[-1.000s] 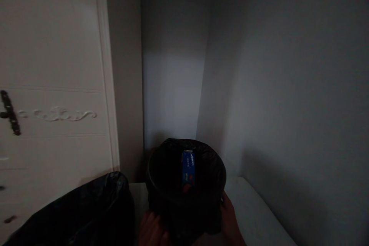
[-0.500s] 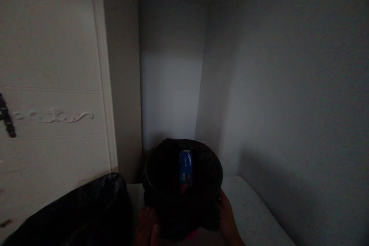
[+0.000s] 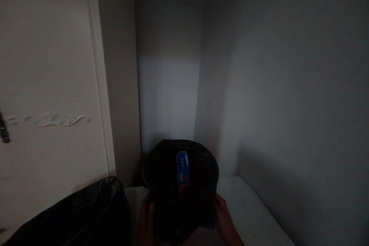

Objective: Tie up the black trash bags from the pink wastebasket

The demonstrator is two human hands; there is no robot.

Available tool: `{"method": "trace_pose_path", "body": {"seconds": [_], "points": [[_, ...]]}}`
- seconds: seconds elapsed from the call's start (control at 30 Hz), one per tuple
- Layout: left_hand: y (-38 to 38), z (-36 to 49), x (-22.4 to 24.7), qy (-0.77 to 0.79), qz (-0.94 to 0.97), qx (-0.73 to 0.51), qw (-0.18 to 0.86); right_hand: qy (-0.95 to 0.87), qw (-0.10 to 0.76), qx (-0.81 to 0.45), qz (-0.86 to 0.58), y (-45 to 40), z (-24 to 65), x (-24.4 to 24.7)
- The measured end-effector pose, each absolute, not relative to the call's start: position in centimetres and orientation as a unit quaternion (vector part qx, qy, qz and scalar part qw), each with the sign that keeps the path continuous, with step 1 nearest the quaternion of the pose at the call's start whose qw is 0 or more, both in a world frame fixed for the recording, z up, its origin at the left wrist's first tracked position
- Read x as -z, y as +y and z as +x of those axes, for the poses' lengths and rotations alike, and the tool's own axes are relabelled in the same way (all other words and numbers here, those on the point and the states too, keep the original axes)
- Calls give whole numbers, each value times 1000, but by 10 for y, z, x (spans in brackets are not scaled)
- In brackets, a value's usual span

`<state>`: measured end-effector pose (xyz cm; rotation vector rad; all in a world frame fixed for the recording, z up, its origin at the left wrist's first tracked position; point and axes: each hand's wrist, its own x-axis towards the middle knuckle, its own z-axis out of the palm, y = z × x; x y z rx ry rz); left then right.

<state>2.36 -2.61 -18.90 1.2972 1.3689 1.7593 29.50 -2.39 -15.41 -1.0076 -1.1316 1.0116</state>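
A round bin lined with a black bag (image 3: 181, 211) is at the bottom centre, its mouth facing up toward me. Inside it a blue Oreo box (image 3: 183, 169) stands upright, with a small reddish thing (image 3: 182, 188) at its lower end. My left hand (image 3: 146, 219) presses on the bin's left side, thumb raised. On the right side my right hand (image 3: 225, 215) grips the bin below the rim; its fingertips are partly hidden by the bag.
At the lower left is another black bag (image 3: 80, 215), standing open. A white surface (image 3: 245, 203) lies under and right of the bin, against the grey wall (image 3: 273, 103). A white door (image 3: 49, 65) with a dark handle (image 3: 4, 128) is on the left.
The bin has shifted slightly left in view. My left hand has moved up along its side, with the thumb now more upright. The view has turned a little.
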Motion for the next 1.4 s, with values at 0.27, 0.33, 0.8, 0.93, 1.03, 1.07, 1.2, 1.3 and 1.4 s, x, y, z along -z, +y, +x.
{"method": "trace_pose_path", "body": {"seconds": [0.27, 0.33, 0.8, 0.93, 1.03, 1.07, 1.2, 1.3, 1.4], "points": [[-29, 21, 179, 513, 464, -643, 328, -504, 614, -433, -425, -19, 299, 165], [-30, 22, 174, 505, 465, -641, 344, -507, 611, -432, -427, -18, 300, 166], [-31, 22, 165, 514, 432, -625, 398, -516, 612, -406, -441, -27, 299, 150], [-33, 23, 160, 502, 428, -626, 417, -521, 616, -400, -435, -24, 300, 152], [-34, 22, 157, 494, 441, -633, 401, -523, 611, -400, -438, -22, 301, 155], [-34, 22, 157, 495, 442, -635, 395, -525, 608, -401, -441, -22, 301, 156], [-35, 22, 156, 495, 440, -636, 397, -512, 610, -383, -468, -23, 302, 157], [-35, 21, 156, 490, 439, -633, 408, -486, 620, -369, -493, -22, 302, 160], [-35, 21, 156, 490, 441, -628, 414, -484, 616, -373, -498, -19, 303, 163]]}}
